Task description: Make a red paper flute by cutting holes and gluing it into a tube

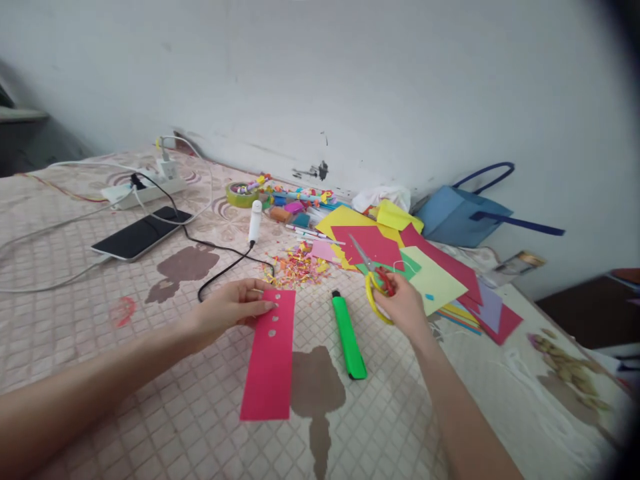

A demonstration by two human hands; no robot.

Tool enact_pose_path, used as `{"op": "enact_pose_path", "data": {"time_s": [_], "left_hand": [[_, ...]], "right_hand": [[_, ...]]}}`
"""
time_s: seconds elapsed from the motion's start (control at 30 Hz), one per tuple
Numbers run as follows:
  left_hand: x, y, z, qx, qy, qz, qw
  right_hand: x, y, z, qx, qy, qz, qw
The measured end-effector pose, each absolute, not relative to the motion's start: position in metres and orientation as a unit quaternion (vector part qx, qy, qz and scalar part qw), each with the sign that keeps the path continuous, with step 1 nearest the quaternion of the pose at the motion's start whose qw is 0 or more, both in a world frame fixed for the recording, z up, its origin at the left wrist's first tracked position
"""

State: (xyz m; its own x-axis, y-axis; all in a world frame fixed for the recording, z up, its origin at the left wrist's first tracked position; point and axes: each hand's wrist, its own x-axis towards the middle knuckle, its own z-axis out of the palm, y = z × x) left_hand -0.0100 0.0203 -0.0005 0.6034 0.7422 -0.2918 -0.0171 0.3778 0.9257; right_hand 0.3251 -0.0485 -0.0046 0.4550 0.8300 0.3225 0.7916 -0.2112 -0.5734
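Note:
Between the thumb and fingers of my left hand point(240, 303) is the upper left edge of a red paper strip point(270, 373). Several small pale spots or holes run down its upper part. My right hand point(403, 307) grips a pair of scissors point(376, 280) with red and yellow handles, its blades pointing up and away. The fingers are closed at the handles. On the table between both hands lies a green utility knife point(349, 337), touched by neither hand.
Small paper scraps point(300, 267) lie beyond the strip. Coloured paper sheets point(435, 280) spread at the right, before a blue bag point(463, 217). A white device point(255, 223) with a black cable, a tablet point(143, 233), a power strip point(145, 192) and a tape roll point(243, 195) are farther back.

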Motion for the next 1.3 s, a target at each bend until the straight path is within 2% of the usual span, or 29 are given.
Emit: {"op": "enact_pose_path", "data": {"time_s": [0.2,0.4,0.67,0.8,1.0,1.1,1.23,1.3], "left_hand": [[-0.018,0.035,0.010,0.540,0.391,0.287,0.687],[-0.033,0.054,0.018,0.582,0.420,0.386,0.579],[-0.036,0.057,0.025,0.595,0.428,0.350,0.583],[-0.037,0.058,0.023,0.596,0.425,0.318,0.602],[-0.027,0.045,0.011,0.616,0.400,0.251,0.631],[-0.022,0.035,0.006,0.635,0.376,0.223,0.637],[-0.017,0.030,0.001,0.665,0.348,0.202,0.628],[-0.014,0.028,-0.003,0.683,0.336,0.201,0.616]], "right_hand": [[0.394,-0.029,-0.011,-0.818,-0.488,-0.076,0.296],[0.383,-0.030,-0.012,-0.803,-0.513,-0.108,0.283],[0.284,-0.055,-0.012,-0.729,-0.646,0.053,0.221],[0.267,-0.062,-0.012,-0.725,-0.648,0.126,0.197],[0.286,-0.059,-0.001,-0.653,-0.551,0.317,0.412],[0.290,-0.060,0.001,-0.632,-0.512,0.368,0.451],[0.291,-0.064,-0.004,-0.528,-0.417,0.541,0.505],[0.290,-0.063,-0.007,-0.485,-0.399,0.589,0.509]]}}
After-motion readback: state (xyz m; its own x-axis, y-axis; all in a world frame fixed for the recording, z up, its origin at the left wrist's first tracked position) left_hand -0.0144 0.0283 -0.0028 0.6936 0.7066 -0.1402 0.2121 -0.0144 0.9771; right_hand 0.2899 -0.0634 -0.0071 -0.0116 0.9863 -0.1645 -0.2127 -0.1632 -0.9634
